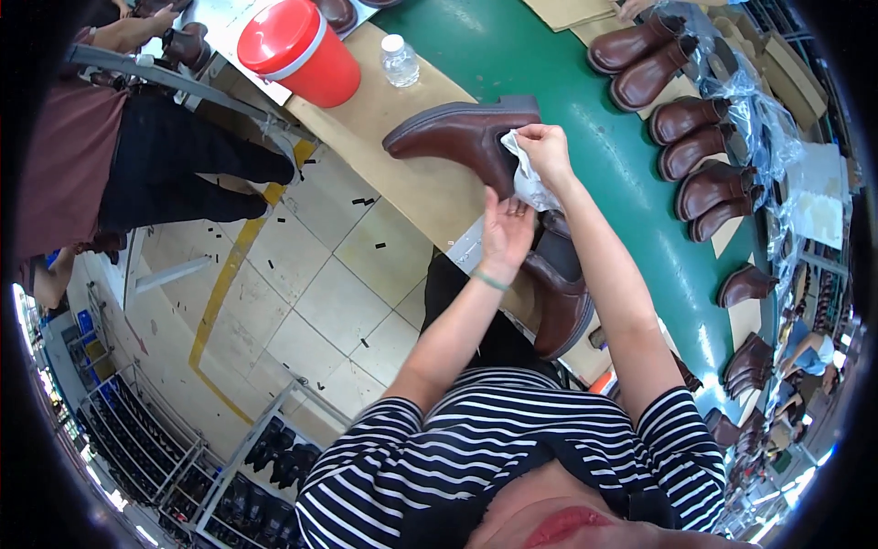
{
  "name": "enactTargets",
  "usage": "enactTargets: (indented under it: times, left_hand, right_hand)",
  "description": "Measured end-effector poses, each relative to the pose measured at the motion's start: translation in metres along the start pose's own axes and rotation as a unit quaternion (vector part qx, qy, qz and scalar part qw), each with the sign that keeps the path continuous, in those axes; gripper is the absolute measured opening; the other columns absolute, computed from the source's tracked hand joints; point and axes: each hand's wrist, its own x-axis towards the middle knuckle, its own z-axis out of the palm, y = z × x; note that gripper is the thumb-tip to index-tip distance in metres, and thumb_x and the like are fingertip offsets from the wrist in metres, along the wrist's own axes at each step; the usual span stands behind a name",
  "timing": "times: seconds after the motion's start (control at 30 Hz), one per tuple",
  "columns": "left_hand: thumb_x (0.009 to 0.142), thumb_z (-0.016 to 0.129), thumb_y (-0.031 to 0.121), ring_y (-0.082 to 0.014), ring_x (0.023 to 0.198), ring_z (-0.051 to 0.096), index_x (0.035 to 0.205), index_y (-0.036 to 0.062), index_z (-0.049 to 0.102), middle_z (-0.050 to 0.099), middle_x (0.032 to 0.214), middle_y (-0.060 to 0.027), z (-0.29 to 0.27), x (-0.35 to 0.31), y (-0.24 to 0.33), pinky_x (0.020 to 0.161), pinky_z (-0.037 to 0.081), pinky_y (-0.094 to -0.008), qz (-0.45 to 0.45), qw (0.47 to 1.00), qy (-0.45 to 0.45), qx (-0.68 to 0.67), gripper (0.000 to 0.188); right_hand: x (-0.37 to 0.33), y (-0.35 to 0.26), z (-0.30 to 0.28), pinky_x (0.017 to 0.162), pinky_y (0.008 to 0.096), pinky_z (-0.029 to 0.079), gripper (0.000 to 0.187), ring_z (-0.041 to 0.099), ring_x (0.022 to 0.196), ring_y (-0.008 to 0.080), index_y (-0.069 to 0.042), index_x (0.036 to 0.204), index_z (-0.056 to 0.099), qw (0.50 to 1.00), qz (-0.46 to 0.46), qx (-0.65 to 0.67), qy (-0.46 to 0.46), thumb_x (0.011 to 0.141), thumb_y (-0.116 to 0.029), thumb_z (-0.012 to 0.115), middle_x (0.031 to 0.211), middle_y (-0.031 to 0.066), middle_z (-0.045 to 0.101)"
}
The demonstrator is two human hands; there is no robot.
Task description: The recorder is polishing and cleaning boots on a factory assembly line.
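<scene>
A brown ankle boot (462,142) is tipped over in front of me, its dark sole turned away and its toe pointing left. My left hand (508,236) grips the boot at its shaft, thumb along the near side; the other fingers are partly hidden. A crumpled white cloth (528,183) is pinched in my right hand (543,152), against the back of the boot near the heel. Close to my wrists, a second brown boot (560,297) with a dark elastic side panel lies on the table edge.
A red lidded bucket (315,69) and a clear bottle (400,64) stand beyond the boot on brown paper (366,119). Brown boots (681,119) line the green tabletop (594,156) at right, beside plastic wrap (777,119). Co-workers (165,165) stand at left; shoe racks (265,467) lower left.
</scene>
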Motion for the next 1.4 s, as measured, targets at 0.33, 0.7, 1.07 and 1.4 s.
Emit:
enactTargets:
  times: [0.33, 0.7, 1.07, 1.4]
  left_hand:
    - [0.09, 0.051, 0.058, -0.02, 0.121, 0.047, 0.132, 0.0051, 0.045, 0.052, 0.131, -0.0045, 0.037, 0.026, -0.017, 0.104, 0.035, -0.0381, 0.116, 0.991, -0.073, 0.008, 0.067]
    - [0.098, 0.042, 0.039, -0.0252, 0.119, 0.052, 0.127, 0.005, 0.052, 0.056, 0.129, -0.0104, 0.036, 0.021, 0.021, 0.104, 0.038, -0.0411, 0.147, 0.985, -0.082, -0.037, 0.046]
    - [0.099, 0.039, 0.042, -0.0264, 0.124, 0.047, 0.132, 0.0054, 0.047, 0.052, 0.134, -0.0086, 0.026, 0.018, 0.021, 0.107, 0.034, -0.0424, 0.095, 0.985, -0.112, -0.087, 0.05]
    - [0.097, 0.042, 0.043, -0.0261, 0.122, 0.049, 0.13, 0.006, 0.05, 0.054, 0.131, -0.0085, 0.018, 0.027, 0.021, 0.106, 0.035, -0.0423, 0.085, 0.989, -0.089, -0.082, 0.05]
  right_hand:
    - [-0.009, -0.007, 0.004, 0.052, 0.0243, 0.047, 0.014, 0.061, 0.058, 0.0111, 0.003, 0.094, 0.065, 0.993, 0.034, 0.111, -0.028, 0.088, 0.002, 0.053, 0.072, 0.0088, 0.068]
    - [-0.028, -0.007, 0.02, 0.056, 0.0268, 0.047, 0.01, 0.06, 0.057, 0.0098, 0.001, 0.078, 0.071, 0.996, -0.058, 0.008, 0.066, 0.075, -0.008, 0.07, 0.065, 0.0059, 0.067]
    - [-0.037, -0.016, 0.031, 0.055, 0.0282, 0.048, 0.015, 0.059, 0.055, 0.0118, 0.002, 0.075, 0.071, 0.992, -0.012, -0.04, 0.121, 0.072, -0.012, 0.074, 0.06, 0.009, 0.065]
    - [-0.029, 0.0, 0.031, 0.057, 0.0277, 0.048, 0.012, 0.06, 0.057, 0.0112, -0.001, 0.079, 0.073, 0.989, -0.01, -0.053, 0.139, 0.073, -0.011, 0.074, 0.065, 0.0074, 0.067]
